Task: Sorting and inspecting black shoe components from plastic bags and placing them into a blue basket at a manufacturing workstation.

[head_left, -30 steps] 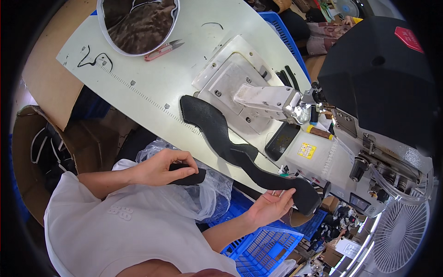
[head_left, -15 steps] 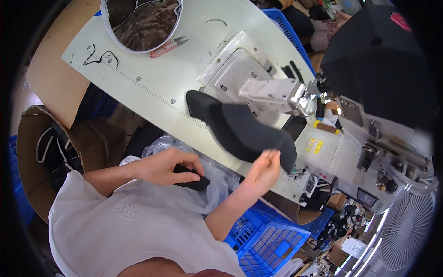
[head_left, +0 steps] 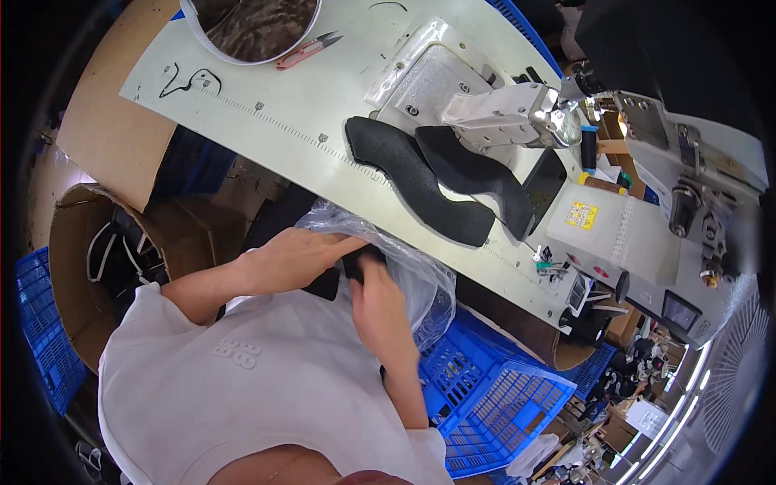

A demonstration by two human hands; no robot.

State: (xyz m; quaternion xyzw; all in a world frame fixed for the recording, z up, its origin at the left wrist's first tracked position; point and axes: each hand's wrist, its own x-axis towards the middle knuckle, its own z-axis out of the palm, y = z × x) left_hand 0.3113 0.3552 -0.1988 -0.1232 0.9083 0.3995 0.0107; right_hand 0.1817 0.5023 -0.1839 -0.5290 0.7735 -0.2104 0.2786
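Note:
Over my lap, my left hand is closed round a dark padded piece, which shows below its fingers. My right hand is beside it, with fingers blurred against more black material; I cannot tell whether they grip it. A clear plastic bag lies crumpled under and around both hands. On the white table, two curved black foam-like strips lie side by side: the left strip crosses the ruler marks, and the right strip reaches toward the sewing machine.
Red-handled thread snips lie by a round white-rimmed container at the table's far side. A loose black cord is at far left. A blue crate stands below right, and a cardboard box at left.
My right hand has left the black strip on the table and come back to my left hand. Two separate strips now show where they overlapped. The view has shifted slightly.

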